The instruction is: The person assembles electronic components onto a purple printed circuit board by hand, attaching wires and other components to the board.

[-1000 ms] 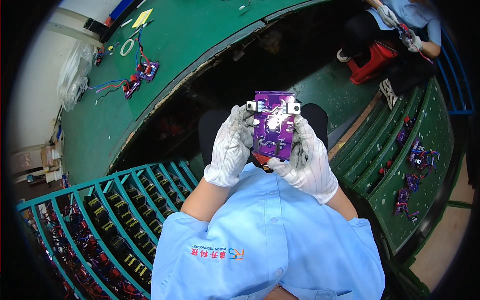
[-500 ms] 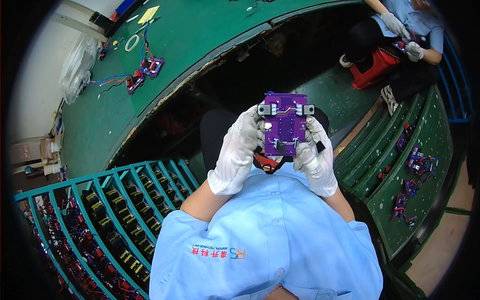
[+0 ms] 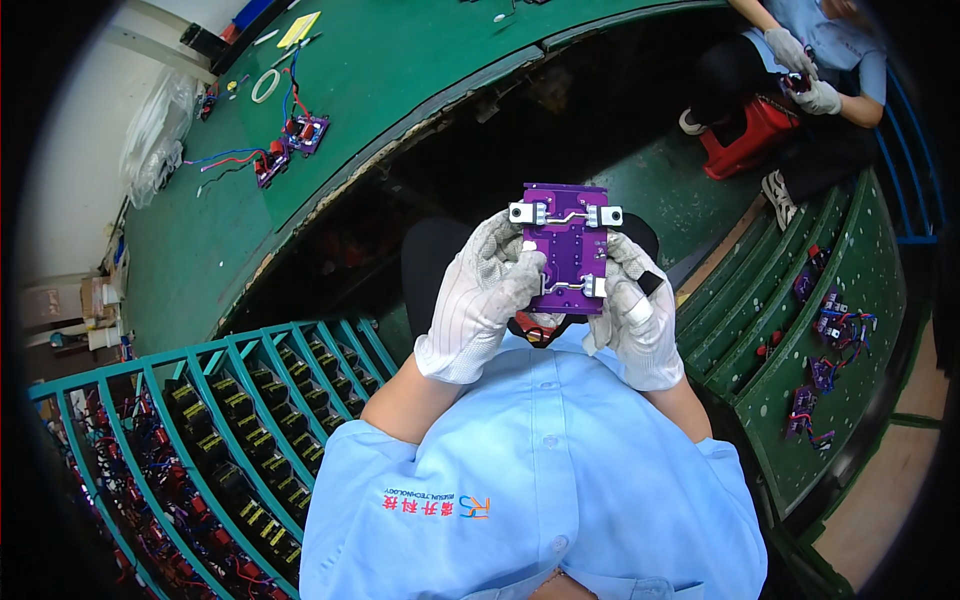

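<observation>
Purple bd (image 3: 570, 250) is up btwn both gloved hands, over the lap, underside w/ traces & pins facing the cam. L hand (image 3: 468, 310) has its fingers clamped on the L edge; R hand (image 3: 640, 330) has its fingers closed along the R edge, tips partly hidden, so exact contact can't be told. Just changed vs half a sec ago: L fingers (image 3: 535, 265) now lap onto the bd's face at the lower L edge, & the bright lower R tab (image 3: 593, 287) shows. Means that L side is prob. held more firmly, w/ part of the face covered. Upper tabs (image 3: 609, 216) jut past both side edges. Small blk piece (image 3: 650, 283) is by the R hand; can't tell if loose or attached.

Elsewhere: green desk (image 3: 400, 80), upper L, w/ wired bds (image 3: 308, 132) near a pale ring (image 3: 265, 86); teal rack (image 3: 200, 355) w/ blk parts (image 3: 207, 436), lower L; green shelf (image 3: 780, 420) w/ more wired bds, R; co-worker's gloved hand (image 3: 820, 98), upper R, at a small part
</observation>
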The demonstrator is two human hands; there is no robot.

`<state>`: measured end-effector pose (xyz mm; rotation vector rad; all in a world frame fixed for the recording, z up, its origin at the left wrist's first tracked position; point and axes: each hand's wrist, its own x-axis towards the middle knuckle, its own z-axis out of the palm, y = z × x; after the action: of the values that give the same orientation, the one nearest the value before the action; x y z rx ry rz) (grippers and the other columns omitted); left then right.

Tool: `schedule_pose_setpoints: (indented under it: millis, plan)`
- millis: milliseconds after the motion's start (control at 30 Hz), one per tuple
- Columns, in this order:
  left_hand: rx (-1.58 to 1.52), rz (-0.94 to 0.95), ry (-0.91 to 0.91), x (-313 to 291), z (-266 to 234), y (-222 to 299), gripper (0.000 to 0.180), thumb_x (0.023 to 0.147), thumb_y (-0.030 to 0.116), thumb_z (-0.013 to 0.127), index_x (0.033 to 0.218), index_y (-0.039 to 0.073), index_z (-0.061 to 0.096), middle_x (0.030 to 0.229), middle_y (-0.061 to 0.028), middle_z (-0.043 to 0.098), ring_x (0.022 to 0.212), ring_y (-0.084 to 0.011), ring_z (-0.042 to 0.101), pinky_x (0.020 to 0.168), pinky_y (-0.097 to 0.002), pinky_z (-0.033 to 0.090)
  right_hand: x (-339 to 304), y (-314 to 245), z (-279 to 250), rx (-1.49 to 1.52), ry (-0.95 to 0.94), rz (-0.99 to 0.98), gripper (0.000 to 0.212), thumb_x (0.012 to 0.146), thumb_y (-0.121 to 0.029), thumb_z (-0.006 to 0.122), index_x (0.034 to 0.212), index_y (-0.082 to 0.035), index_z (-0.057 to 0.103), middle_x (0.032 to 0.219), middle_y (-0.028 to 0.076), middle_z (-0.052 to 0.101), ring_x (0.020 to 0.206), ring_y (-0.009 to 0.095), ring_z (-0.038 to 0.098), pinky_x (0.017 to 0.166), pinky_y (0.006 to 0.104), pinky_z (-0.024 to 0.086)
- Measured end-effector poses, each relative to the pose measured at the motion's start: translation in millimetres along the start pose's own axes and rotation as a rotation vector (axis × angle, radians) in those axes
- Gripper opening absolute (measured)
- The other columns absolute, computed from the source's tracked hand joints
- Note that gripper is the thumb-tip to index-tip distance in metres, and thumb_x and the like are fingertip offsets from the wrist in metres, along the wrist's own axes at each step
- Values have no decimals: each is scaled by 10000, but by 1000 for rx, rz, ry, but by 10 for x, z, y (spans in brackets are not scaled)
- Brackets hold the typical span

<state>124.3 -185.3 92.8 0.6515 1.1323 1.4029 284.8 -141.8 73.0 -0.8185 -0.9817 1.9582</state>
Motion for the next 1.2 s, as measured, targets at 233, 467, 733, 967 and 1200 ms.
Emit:
schedule_pose_setpoints:
  millis: [233, 467, 733, 967, 1200]
  plan:
    - [-203, -92, 17, -36, 20, 58, 588, 826, 248, 626, 1267, -40, 364, 1146, -134, 521, 998, -174, 566, 791, -284, 509, -40, 9, -69, 192, -7, 30, 480, 869, -229, 527, 1222, 70, 395, 861, 100, 608, 465, 82, 519, 403, 186, 436]
    - [-273, -127, -36, -69, 14, 67, 560, 856, 222, 598, 1285, -29, 341, 1182, -137, 495, 1041, -185, 550, 851, -310, 497, -77, -58, -38, 191, -16, 44, 496, 872, -264, 524, 1213, 70, 388, 855, 114, 607, 491, 87, 540, 394, 193, 442]
    - [-416, -51, -56, -57, -108, -185, 484, 931, 410, 395, 1225, 28, 440, 1165, -116, 540, 1042, -206, 557, 873, -368, 489, -128, -29, -40, 170, -48, 51, 554, 839, -319, 567, 1193, 67, 386, 848, 121, 598, 499, 93, 539, 413, 203, 444]
    - [-378, -121, -46, -69, -100, -133, 716, 868, 572, 393, 1274, -17, 345, 1124, -140, 514, 993, -192, 575, 817, -314, 521, -129, 45, -111, 114, -128, 27, 599, 818, -370, 590, 1182, 61, 392, 875, 123, 593, 517, 98, 542, 437, 202, 452]
    - [-309, -17, -94, -76, -156, -242, 629, 890, 557, 365, 1246, 42, 422, 1117, -113, 543, 1018, -198, 554, 827, -356, 505, -89, 115, -148, 232, -119, 63, 609, 813, -395, 614, 1189, 23, 381, 920, 117, 589, 627, 123, 590, 449, 214, 465]
